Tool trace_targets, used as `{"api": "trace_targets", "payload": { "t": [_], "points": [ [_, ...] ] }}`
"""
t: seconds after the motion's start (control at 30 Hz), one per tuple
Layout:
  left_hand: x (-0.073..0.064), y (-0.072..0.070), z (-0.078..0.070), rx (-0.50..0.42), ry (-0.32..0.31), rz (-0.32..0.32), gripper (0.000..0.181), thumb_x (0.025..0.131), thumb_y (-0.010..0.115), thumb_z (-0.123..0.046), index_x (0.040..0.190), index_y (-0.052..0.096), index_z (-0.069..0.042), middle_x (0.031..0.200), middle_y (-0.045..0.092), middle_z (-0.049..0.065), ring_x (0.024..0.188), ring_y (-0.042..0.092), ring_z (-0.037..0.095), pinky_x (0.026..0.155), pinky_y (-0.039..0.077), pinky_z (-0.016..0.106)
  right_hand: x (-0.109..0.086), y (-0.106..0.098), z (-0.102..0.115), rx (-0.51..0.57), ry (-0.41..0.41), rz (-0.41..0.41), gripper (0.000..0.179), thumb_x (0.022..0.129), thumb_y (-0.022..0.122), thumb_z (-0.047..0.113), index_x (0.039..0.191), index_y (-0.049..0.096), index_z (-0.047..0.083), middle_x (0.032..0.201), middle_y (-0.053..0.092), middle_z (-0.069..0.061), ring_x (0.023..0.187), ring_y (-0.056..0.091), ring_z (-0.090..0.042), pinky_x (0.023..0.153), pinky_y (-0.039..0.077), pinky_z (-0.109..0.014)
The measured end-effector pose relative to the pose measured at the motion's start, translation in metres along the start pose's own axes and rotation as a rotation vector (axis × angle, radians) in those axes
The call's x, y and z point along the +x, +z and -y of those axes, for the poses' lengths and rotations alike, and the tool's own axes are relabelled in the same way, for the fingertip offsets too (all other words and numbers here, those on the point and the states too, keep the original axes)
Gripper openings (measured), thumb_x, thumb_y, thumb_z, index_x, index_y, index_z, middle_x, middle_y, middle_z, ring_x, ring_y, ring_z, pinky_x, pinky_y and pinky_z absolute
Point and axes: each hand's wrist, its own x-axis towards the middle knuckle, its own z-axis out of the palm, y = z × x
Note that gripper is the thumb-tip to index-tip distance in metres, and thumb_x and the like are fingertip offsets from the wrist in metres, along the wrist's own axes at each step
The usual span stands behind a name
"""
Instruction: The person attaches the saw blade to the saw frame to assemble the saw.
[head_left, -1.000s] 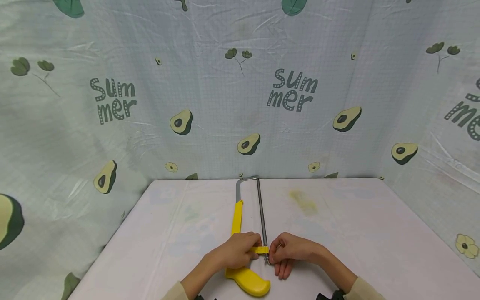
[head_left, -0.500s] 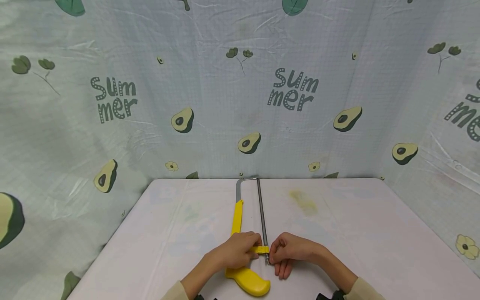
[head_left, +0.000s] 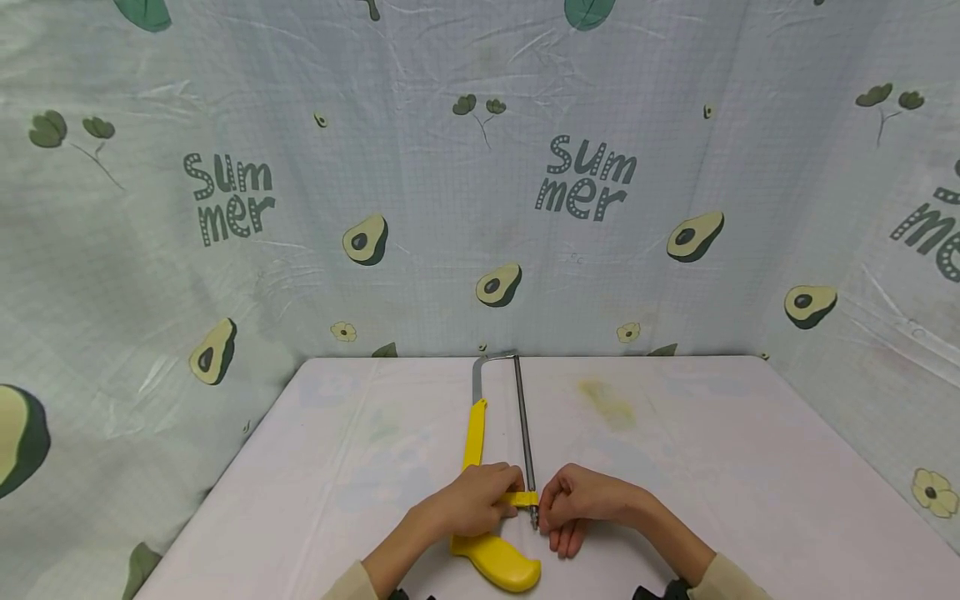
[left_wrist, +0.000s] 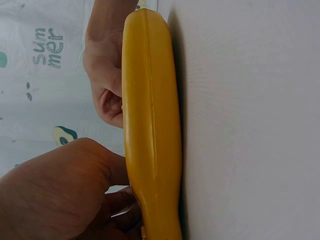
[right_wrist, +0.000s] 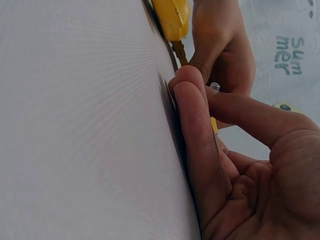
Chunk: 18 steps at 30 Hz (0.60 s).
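From the head view, the saw (head_left: 525,433) lies on the table (head_left: 675,433), its handle (head_left: 504,567) toward 6 o'clock. The left hand (head_left: 480,500) grips its frame (head_left: 474,433) at the handle's 12 o'clock. The right hand (head_left: 581,504), fingers bent, sits at 3 o'clock of the end screw (head_left: 534,517); whether it pinches that, I cannot tell.

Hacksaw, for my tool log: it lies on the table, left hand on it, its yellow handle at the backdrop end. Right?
Not quite: the yellow handle is at the near end, not toward the backdrop, as the head view shows. The hacksaw does lie on the table with the left hand on it.
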Motion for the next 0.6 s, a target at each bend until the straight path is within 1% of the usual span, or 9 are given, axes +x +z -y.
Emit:
{"api": "trace_targets", "payload": {
  "t": [0.17,0.4,0.6],
  "points": [
    [0.0006,-0.0001,0.0002,0.002,-0.001,0.0,0.01,0.1,0.068,-0.021,0.108,0.062,-0.021,0.095,0.059,-0.013,0.082,0.05,0.002,0.083,0.048,0.02,-0.0004,0.0008,0.002,-0.001,0.009,-0.014,0.016,0.092,0.069,0.01,0.098,0.072,-0.004,0.072,0.074,-0.003,0.059,0.072,-0.007,0.057,0.058,-0.023],
    [0.0,-0.0015,-0.0012,0.001,0.003,-0.001,0.01,0.1,0.068,-0.021,0.108,0.062,-0.02,0.095,0.058,-0.012,0.081,0.05,0.002,0.081,0.048,0.019,0.0002,0.0016,0.004,-0.016,0.023,-0.036,0.018,0.093,0.073,0.017,0.095,0.072,-0.001,0.071,0.073,-0.003,0.058,0.071,-0.008,0.056,0.057,-0.023],
    [-0.0004,-0.0027,-0.0018,0.003,0.005,0.0,0.011,0.1,0.068,-0.021,0.108,0.062,-0.02,0.095,0.058,-0.012,0.081,0.05,0.002,0.081,0.048,0.02,-0.0002,0.0008,0.0037,-0.015,0.019,-0.029,0.02,0.094,0.073,0.019,0.095,0.072,-0.001,0.071,0.073,-0.004,0.058,0.071,-0.008,0.056,0.057,-0.023]
  ]
}}
